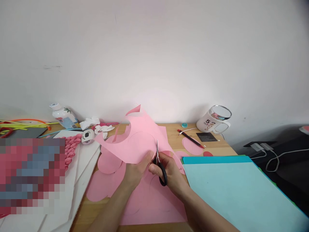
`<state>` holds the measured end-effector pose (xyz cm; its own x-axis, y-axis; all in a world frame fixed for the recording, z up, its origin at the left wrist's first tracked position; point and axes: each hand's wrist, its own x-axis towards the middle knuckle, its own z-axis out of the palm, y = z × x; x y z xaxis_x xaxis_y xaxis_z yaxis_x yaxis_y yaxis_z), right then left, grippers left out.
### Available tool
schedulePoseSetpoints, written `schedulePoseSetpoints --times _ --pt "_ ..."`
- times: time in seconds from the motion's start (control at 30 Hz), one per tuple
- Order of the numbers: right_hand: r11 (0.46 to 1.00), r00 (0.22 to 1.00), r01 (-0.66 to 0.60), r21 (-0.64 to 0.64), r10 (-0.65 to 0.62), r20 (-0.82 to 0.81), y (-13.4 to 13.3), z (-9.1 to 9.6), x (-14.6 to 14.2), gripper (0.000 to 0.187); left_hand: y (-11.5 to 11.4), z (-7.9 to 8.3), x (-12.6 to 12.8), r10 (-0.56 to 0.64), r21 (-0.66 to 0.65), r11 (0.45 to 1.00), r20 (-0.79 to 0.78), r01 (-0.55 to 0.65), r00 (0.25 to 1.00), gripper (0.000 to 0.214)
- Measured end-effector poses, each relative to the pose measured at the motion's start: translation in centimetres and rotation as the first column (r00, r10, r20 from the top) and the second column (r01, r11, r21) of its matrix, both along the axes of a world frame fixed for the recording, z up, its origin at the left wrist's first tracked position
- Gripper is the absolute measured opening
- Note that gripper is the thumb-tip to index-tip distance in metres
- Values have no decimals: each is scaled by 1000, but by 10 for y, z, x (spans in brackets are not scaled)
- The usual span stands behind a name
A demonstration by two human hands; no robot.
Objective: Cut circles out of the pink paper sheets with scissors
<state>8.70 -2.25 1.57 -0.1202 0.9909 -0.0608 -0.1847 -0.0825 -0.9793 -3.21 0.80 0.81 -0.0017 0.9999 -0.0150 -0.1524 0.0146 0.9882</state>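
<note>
My left hand [138, 169] pinches the lower edge of a pink paper sheet [135, 146], thumb on top. Curved pieces are cut out of that sheet, and a faint round outline is drawn on it. In my right hand [172, 172] is a pair of scissors [162, 172] with black handles. Their blades point up and away from me, at the paper's edge beside the outline. Beneath both hands lies a larger pink sheet [154, 206] with faint curved lines. Several rounded pink paper cutouts [109, 162] lie to the left of it.
Teal and pale blue sheets [231, 190] are stacked at the right. Behind them are a white mug [210, 120], a red and black pen [191, 139] and a dark card [207, 137]. A bottle [64, 116], crumpled tissue [90, 123] and white boards [83, 167] occupy the left.
</note>
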Motion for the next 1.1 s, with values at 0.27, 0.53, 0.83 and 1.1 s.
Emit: schedulePoseSetpoints --times 0.27,0.53,0.83,1.1 --pt "1000 999 5 -9 -5 53 2 2 -1 34 -2 9 -1 -146 2 989 47 146 988 27" --pt "1000 998 6 -8 -5 55 0 -1 0 26 -1 10 1 -174 -6 984 154 177 973 27" --pt "1000 998 3 4 -3 57 1 -6 0 22 -2 10 0 -191 -10 981 163 195 968 27" --pt "999 999 -15 43 13 47 2 -6 0 29 2 9 1 -88 -28 995 193 96 977 18"
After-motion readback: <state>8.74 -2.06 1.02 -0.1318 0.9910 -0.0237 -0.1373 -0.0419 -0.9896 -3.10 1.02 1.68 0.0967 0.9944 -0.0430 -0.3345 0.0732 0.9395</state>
